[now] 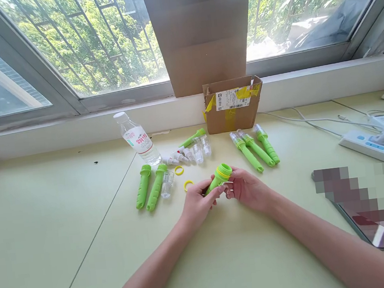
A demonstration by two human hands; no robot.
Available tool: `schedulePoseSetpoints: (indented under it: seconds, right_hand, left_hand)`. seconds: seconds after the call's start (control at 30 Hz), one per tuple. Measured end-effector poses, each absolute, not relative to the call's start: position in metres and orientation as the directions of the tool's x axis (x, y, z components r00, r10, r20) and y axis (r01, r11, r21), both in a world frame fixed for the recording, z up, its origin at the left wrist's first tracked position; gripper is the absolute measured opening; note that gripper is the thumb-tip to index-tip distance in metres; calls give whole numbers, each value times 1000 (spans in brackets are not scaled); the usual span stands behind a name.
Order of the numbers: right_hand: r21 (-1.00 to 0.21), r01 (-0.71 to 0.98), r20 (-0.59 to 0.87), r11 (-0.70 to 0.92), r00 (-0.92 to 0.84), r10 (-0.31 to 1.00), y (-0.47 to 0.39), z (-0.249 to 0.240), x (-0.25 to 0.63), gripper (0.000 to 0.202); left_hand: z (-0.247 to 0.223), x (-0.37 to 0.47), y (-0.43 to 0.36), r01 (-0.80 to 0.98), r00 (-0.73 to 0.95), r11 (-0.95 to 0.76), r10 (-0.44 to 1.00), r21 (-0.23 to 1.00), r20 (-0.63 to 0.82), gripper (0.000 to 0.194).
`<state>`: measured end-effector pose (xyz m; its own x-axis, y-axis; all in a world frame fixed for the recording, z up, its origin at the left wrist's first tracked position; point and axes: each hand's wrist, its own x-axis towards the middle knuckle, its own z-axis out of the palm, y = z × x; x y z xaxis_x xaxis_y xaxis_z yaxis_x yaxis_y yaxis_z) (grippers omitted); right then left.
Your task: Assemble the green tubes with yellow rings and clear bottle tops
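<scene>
My left hand (200, 198) is closed around a green plastic handle (220, 176), tilted with its wide, open, threaded end up and to the right. A yellow ring sits around the neck below the thread. My right hand (247, 188) is at the right side of this end, fingers curled against it; its fingertips are partly hidden. Loose yellow rings (179, 170) lie just left of my hands. Further left are two bare green handles (153, 190) beside a clear ribbed cap (167, 184). Several more clear caps (197, 153) lie behind, near another green handle (191, 138).
Three green handles with clear caps (253, 148) lie at the back right. Behind them stands an open cardboard box (232, 118) against the sill. A water bottle (139, 138) stands back left. On the right are a power strip (365, 143), cables and a phone (370, 220).
</scene>
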<state>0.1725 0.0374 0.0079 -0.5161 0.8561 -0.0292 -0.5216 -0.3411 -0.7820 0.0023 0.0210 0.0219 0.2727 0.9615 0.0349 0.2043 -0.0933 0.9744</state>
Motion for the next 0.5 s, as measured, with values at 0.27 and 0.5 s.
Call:
schedulePoseSetpoints:
  seconds: [0.27,0.5]
  right_hand:
    - [-777,-522,-57,-352,-499,865,39,4,174,19]
    - [-766,-521,-84,-377,-501,861,37,5,174,13]
  left_hand:
    - [23,0,20,234,318,-87,948,968,8,37]
    - [23,-3,23,143,446,6,892,990,-70,38]
